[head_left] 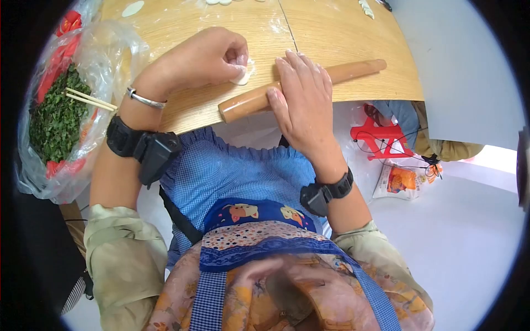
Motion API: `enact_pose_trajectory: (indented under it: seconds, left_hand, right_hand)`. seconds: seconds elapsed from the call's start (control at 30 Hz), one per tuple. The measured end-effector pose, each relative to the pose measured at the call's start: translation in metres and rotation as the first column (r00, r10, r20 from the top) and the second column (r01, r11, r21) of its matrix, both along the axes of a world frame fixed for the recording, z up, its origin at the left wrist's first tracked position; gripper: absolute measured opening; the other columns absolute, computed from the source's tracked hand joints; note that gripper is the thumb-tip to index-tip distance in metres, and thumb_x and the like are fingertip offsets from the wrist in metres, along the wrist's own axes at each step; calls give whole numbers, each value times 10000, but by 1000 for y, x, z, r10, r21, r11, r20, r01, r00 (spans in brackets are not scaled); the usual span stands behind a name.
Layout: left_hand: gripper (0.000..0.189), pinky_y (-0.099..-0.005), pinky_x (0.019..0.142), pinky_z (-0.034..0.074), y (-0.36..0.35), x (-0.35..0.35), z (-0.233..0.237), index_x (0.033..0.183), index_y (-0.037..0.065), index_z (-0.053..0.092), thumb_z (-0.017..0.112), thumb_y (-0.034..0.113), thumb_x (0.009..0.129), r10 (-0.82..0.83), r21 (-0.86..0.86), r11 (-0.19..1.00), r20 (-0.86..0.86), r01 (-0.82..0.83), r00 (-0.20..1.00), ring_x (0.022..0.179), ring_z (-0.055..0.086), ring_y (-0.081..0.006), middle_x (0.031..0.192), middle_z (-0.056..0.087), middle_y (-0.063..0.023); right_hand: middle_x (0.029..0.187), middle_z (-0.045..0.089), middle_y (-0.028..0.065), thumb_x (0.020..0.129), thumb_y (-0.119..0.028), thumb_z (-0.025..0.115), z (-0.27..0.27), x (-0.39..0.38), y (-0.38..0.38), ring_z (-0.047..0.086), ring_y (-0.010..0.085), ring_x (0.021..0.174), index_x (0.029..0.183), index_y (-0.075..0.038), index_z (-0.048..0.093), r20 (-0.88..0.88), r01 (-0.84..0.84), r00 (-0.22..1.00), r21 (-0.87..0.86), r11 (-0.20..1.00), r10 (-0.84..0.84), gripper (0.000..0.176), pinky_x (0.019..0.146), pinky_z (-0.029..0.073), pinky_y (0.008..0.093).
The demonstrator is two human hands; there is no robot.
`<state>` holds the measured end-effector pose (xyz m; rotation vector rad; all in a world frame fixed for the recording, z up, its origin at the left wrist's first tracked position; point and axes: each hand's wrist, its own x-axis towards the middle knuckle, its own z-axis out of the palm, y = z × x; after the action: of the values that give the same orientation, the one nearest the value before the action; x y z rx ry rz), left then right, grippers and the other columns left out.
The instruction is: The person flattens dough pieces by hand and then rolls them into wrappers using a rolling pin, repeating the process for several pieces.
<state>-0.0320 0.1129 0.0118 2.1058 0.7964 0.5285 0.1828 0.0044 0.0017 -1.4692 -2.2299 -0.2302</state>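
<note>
My left hand (215, 58) is closed, its fingers curled and the thumb and fingertips pinching the edge of a small flat piece of dough (241, 79) on the table. Just to the right, a wooden rolling pin (356, 69) lies at a slant near the table's front edge. Across its middle my right hand (302, 99) lies flat, fingers stretched out over the wood and thumb apart on the left. The pin's left end is beside the dough. Flour whitens the fingertips of both hands.
A plastic bag (105, 55) at left holds chopped green leaves (55, 118) with chopsticks (91, 99) on top. Dough rounds (133, 8) lie at the back of the wooden table (353, 33). A red stool (381, 135) and a printed packet (396, 182) are on the floor at right.
</note>
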Motion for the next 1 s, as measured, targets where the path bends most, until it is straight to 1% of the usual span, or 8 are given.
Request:
enact_pose_trajectory:
  seconds: [0.03, 0.1, 0.13, 0.2, 0.4, 0.63, 0.83, 1.0]
  left_hand:
    - [118, -259, 611, 450, -1, 0, 1, 842, -9, 621, 686, 88, 861, -3, -1, 1000, 1, 3, 1000, 662, 524, -71, 700, 580, 4]
    - [128, -255, 606, 441, -1, 0, 6, 815, 7, 600, 695, 83, 854, 53, -328, 943, -2, -51, 999, 655, 516, -72, 697, 571, 8]
    - [128, -255, 606, 441, 0, 1, 6, 815, 7, 600, 695, 83, 854, 48, -328, 944, -4, -47, 999, 655, 516, -72, 697, 571, 8]
    - [154, -287, 623, 456, 2, 0, 4, 835, -9, 591, 670, 114, 883, -46, -88, 995, -52, 41, 998, 663, 533, -99, 691, 567, -28]
    - [249, -332, 660, 470, 10, -2, -4, 944, -43, 642, 603, 202, 949, 16, 145, 989, -45, -9, 999, 689, 552, -159, 697, 558, -105]
    - [205, -322, 644, 472, 3, -1, 1, 925, -46, 655, 666, 158, 902, 54, -7, 999, -24, -54, 998, 678, 557, -167, 710, 611, -107]
    - [144, -292, 623, 469, -1, 3, -4, 870, -18, 635, 730, 78, 821, 11, 151, 988, -30, -6, 999, 679, 550, -111, 686, 576, -42]
    - [138, -300, 631, 470, -2, 4, 0, 878, -20, 626, 708, 90, 857, 4, -10, 1000, 14, -4, 1000, 676, 544, -130, 687, 574, -58]
  right_hand:
    - [1394, 536, 241, 958, -331, 568, 2, 1, -6, 463, 390, 1342, 1313, 43, 555, 27, 16, 1000, -10, 1000, -16, 516, 1131, 315, 522]
    - [1406, 535, 239, 966, -334, 558, 2, 3, -7, 463, 390, 1348, 1320, 46, 557, 53, 39, 998, -22, 999, -37, 519, 1138, 310, 526]
    - [1399, 546, 242, 970, -328, 555, 0, 1, -1, 481, 394, 1338, 1319, 52, 562, 40, 39, 998, 1, 999, -39, 516, 1129, 328, 530]
    - [1392, 558, 244, 974, -321, 551, -4, -1, 14, 498, 398, 1327, 1319, 58, 567, 26, 38, 999, 22, 999, -39, 513, 1119, 345, 534]
    - [1298, 636, 233, 977, -316, 543, -4, -7, 61, 552, 387, 1290, 1229, 51, 635, 13, -29, 1000, 80, 996, 28, 455, 1060, 419, 530]
    - [1355, 607, 199, 976, -332, 541, -1, -2, 35, 507, 381, 1336, 1282, 9, 618, 22, -28, 999, 31, 999, 27, 465, 1111, 358, 555]
    - [1420, 543, 219, 974, -375, 548, -1, 4, -14, 463, 390, 1365, 1367, 13, 561, 22, 8, 1000, -34, 999, -7, 553, 1180, 225, 574]
    - [1406, 555, 216, 970, -383, 554, -1, 2, -9, 474, 383, 1358, 1333, 17, 586, -30, -11, 1000, -31, 999, 10, 541, 1175, 222, 586]
